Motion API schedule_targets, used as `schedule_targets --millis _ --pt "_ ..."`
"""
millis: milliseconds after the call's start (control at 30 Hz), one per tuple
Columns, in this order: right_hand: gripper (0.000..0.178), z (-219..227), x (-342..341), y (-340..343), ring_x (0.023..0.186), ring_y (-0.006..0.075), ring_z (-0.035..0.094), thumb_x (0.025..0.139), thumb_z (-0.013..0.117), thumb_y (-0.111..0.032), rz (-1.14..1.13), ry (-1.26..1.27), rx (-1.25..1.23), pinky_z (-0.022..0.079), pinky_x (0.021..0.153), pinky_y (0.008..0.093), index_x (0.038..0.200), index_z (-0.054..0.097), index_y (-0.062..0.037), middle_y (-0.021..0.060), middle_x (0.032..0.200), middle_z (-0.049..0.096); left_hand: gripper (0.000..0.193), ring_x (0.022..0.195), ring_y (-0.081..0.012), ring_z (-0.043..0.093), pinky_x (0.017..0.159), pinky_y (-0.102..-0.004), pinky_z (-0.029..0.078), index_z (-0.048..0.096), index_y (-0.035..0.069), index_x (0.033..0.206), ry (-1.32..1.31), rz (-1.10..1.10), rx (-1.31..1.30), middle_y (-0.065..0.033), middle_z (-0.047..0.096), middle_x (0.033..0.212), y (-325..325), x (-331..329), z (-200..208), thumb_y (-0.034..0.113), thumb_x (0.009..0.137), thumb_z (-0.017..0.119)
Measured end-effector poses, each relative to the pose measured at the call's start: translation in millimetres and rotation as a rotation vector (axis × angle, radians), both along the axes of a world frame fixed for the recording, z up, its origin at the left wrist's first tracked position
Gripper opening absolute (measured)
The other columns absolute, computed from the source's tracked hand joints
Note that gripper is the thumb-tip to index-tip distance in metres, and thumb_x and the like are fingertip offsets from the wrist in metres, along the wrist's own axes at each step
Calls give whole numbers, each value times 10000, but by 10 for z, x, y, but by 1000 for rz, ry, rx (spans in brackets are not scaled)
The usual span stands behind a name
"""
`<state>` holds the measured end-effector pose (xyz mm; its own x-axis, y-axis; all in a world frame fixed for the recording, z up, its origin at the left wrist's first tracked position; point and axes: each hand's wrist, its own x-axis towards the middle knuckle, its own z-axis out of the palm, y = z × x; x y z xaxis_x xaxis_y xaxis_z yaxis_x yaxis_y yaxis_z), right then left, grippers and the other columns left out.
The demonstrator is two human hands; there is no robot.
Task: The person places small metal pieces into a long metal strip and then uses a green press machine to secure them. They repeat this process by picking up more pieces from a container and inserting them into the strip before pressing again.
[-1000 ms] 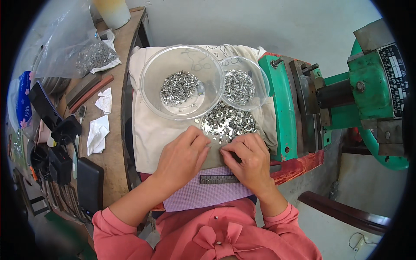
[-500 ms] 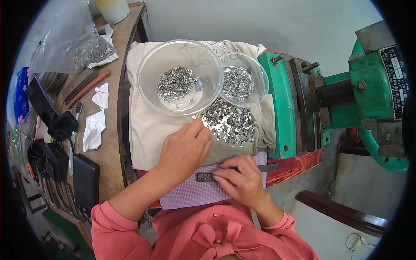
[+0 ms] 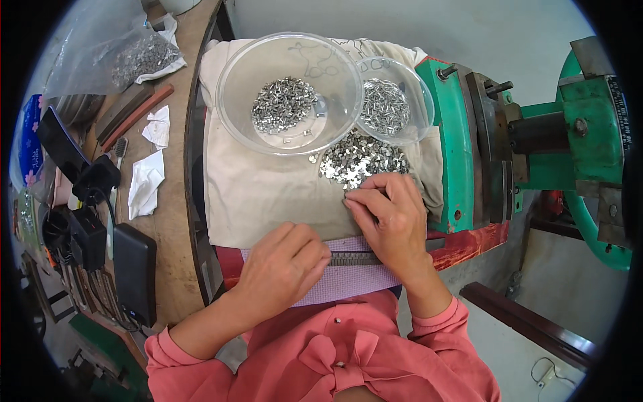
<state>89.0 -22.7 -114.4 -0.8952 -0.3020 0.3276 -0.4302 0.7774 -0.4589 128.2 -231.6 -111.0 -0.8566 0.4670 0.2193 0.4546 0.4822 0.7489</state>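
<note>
My left hand is closed in a pinch at the left end of a dark, slotted metal strip. What lies between its fingertips is hidden. The strip rests on a purple checked cloth, and part of it runs behind my right wrist. My right hand pinches at the near edge of a pile of small, flat metal pieces; anything in its fingers is too small to make out. Behind the pile stand a large clear plastic tub of short metal pins and a smaller clear bowl of thin metal pins.
A green machine with a metal vise stands close on the right. On the left, a wooden bench holds a black power bank, crumpled tissues, sharpening stones and a plastic bag of metal bits. Beige cloth lies under the tubs.
My left hand has come back from the pile to the strip. My right hand has left the strip and reached up to the pile. The view has shifted slightly.
</note>
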Motion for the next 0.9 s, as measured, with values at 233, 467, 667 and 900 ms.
schedule_targets --millis 233,467,667,900 --pt "171 46 1 -31 864 277 584 734 795 -20 -7 -55 -54 471 743 389 876 712 -69 48 927 612 227 850 -271 582 728 -380 498 624 62 866 57 -40 -12 -66 614 939 121 25 -81 42 722 797" --pt "193 117 325 41 847 261 595 717 800 -6 43 -164 -177 477 734 370 884 729 -71 47 923 644 205 861 -277 583 737 -387 501 623 57 879 60 -44 -25 -69 617 955 68 40 -109 55 748 781" --pt "239 88 636 83 847 235 626 678 822 -7 107 -276 -199 492 713 342 901 774 -78 48 899 674 223 867 -284 585 746 -395 498 620 52 918 77 -54 -57 -72 616 962 35 51 -111 69 761 777" --pt "250 111 440 234 854 241 599 714 790 -33 169 -228 -109 473 738 365 950 771 -111 24 933 641 264 867 -287 578 763 -394 491 626 56 969 37 -48 -62 -82 610 972 1 62 -56 106 766 788"
